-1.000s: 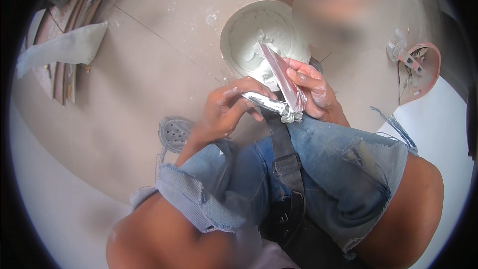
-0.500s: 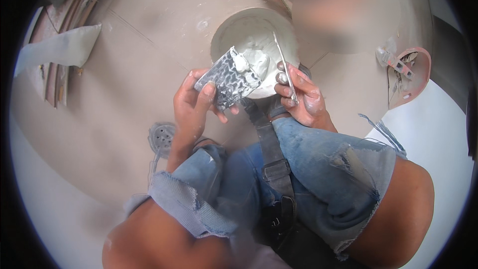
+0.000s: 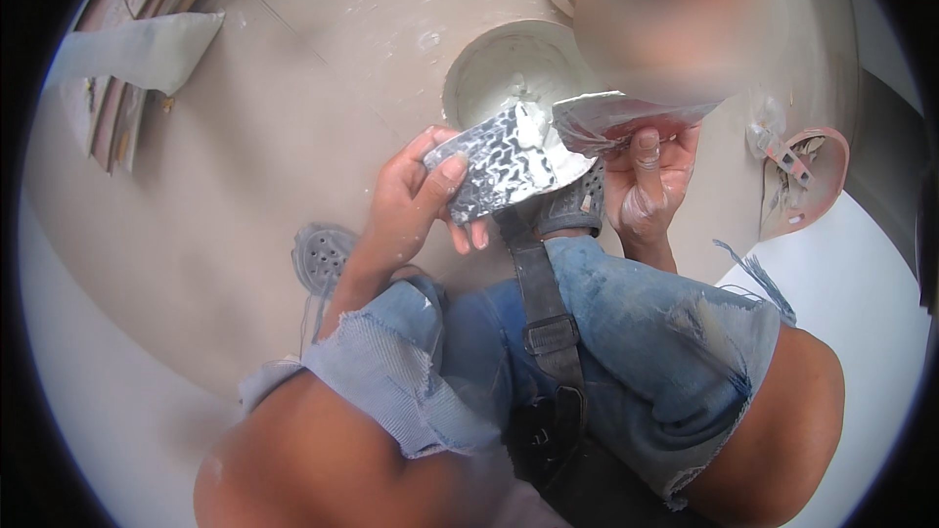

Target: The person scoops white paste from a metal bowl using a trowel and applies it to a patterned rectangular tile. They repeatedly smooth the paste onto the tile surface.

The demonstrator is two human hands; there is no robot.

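My left hand (image 3: 406,196) grips a flat rectangular plate (image 3: 494,171), its dark face streaked with white paste in a wavy pattern. White putty (image 3: 533,127) clings to the plate's right end. Close to that end, my right hand (image 3: 650,186) holds a thin, flat reddish spreader (image 3: 616,127) tilted upward, with white paste along its edge. A gap between the two tools is hard to make out. Behind them stands a round pale bucket (image 3: 465,57) with white putty on its inner wall and bottom; the plate hides its near side.
Clog-type shoes are on my feet, one grey shoe (image 3: 323,256) to the left and another shoe (image 3: 577,203) beneath the tools. A cut reddish container (image 3: 839,171) holds scraps at right. Long strips (image 3: 125,108) and a whitish sheet (image 3: 156,47) lie at far left.
My right hand has turned the spreader from edge-on to showing its reddish face, and moved right. The plate in my left hand has shifted right and tilted flatter.
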